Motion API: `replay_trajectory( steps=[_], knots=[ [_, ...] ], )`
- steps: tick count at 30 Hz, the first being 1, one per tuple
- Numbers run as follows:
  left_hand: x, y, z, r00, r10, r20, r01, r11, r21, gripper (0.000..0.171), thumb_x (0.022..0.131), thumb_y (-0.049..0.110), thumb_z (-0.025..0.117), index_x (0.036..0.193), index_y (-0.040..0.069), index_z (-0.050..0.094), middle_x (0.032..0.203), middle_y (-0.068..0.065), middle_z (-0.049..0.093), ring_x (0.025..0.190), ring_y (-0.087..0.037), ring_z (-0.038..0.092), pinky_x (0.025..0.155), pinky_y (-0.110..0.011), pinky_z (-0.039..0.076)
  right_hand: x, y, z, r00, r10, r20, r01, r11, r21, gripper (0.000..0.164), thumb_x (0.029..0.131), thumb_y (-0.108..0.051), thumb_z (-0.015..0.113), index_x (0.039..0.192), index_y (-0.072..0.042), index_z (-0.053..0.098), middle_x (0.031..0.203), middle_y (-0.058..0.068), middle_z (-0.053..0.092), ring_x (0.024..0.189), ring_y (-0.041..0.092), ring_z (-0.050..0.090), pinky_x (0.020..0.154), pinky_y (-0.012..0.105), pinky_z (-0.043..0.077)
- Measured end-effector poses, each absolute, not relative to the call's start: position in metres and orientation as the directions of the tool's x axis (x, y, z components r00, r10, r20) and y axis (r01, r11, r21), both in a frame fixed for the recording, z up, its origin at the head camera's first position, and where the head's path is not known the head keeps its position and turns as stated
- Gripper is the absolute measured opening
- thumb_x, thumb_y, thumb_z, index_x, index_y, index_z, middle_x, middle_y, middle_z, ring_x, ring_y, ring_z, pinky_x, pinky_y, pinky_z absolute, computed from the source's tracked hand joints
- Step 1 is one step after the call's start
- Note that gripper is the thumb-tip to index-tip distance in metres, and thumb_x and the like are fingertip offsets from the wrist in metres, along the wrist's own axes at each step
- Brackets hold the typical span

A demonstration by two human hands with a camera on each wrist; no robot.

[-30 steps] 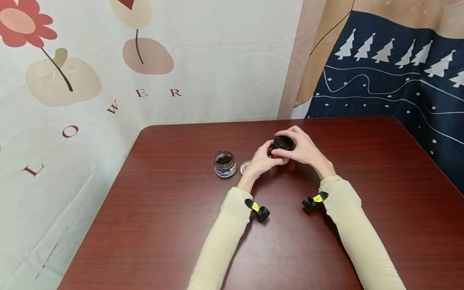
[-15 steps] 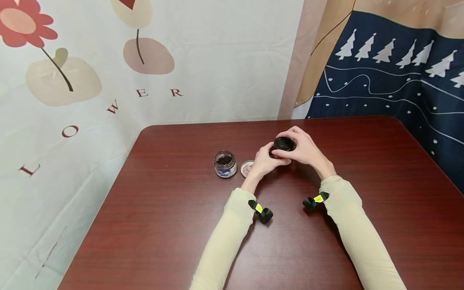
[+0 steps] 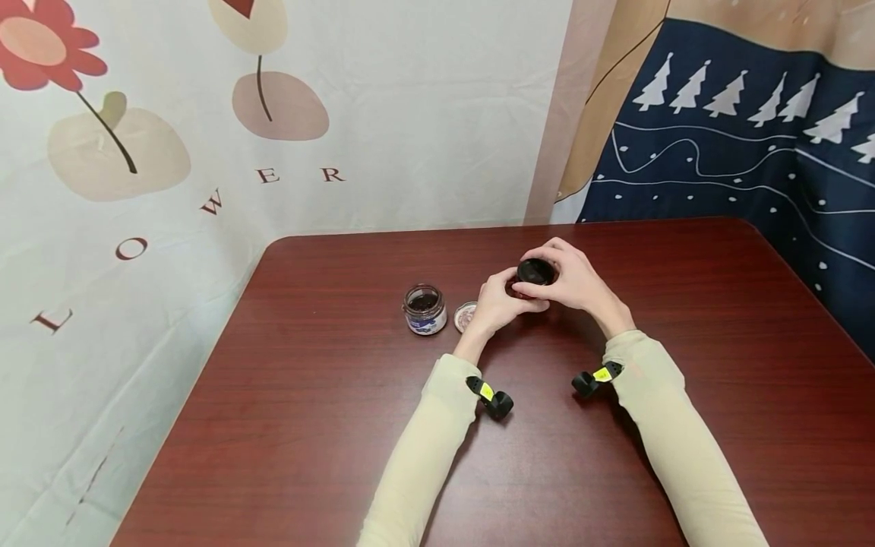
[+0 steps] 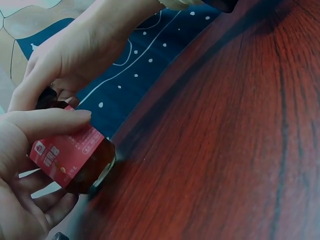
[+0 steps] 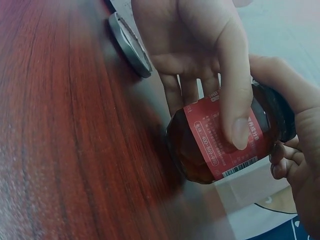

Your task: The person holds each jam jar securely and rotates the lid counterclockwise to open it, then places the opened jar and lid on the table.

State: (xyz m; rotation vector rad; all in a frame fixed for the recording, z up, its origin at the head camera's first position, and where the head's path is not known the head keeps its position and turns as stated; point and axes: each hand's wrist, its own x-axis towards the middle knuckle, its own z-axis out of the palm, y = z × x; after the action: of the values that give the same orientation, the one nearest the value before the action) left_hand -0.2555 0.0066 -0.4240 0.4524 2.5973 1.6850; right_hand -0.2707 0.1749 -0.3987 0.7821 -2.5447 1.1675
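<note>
A glass jar (image 5: 200, 145) with a red label and dark amber contents is between my hands, its base close to the tabletop. My left hand (image 3: 497, 304) grips the jar's body, its thumb lying across the label in both wrist views. Around the black lid (image 3: 536, 271) on top curl the thumb and fingers of my right hand (image 3: 576, 279). In the head view the hands hide most of the jar's body. Left of them stands an uncapped glass jar (image 3: 427, 324) with a white and blue label and dark contents.
A loose metal lid (image 3: 464, 317) lies on the red-brown wooden table (image 3: 328, 425) between the uncapped jar and my left wrist, partly covered by that wrist. Printed cloths hang behind the table. Each sleeve cuff carries a small black camera (image 3: 499, 405).
My left hand and forearm have shifted slightly right since the first frame, showing more of the loose lid. My right hand stays on the black lid with almost no movement.
</note>
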Motion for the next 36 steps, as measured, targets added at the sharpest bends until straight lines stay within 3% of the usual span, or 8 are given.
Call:
replay_trajectory(
  steps=[14,24,36],
  knots=[
    [-0.252,0.004,-0.417,-0.935,0.29,0.203,0.288,0.289,0.913,0.048,0.065,0.04,0.081,0.107,0.027,0.062,0.095,0.012,0.062,0.083,-0.01,0.054,0.068,-0.026,0.046,-0.265,0.175,-0.386,-0.816,-0.342,0.467,-0.578,0.517,-0.632,0.036,0.07,-0.041,0.076,0.099,-0.024,0.065,0.095,-0.008,0.052,0.087,0.011,0.048,0.068,0.034,0.045],
    [-0.247,0.005,-0.406,-0.927,0.328,0.183,0.262,0.214,0.941,0.049,0.066,0.023,0.082,0.11,0.015,0.061,0.089,0.004,0.06,0.076,-0.011,0.053,0.063,-0.024,0.044,-0.259,0.172,-0.378,-0.786,-0.342,0.515,-0.615,0.507,-0.604,0.036,0.069,-0.036,0.079,0.097,-0.02,0.066,0.093,-0.007,0.054,0.083,0.01,0.05,0.067,0.032,0.045],
    [-0.243,0.006,-0.408,-0.919,0.313,0.238,0.311,0.207,0.928,0.046,0.064,0.027,0.083,0.102,0.017,0.06,0.082,0.001,0.054,0.071,-0.012,0.049,0.058,-0.024,0.042,-0.255,0.169,-0.368,-0.732,-0.354,0.582,-0.675,0.492,-0.549,0.035,0.066,-0.036,0.08,0.093,-0.018,0.065,0.088,-0.01,0.054,0.079,0.007,0.049,0.066,0.024,0.042]
  ],
)
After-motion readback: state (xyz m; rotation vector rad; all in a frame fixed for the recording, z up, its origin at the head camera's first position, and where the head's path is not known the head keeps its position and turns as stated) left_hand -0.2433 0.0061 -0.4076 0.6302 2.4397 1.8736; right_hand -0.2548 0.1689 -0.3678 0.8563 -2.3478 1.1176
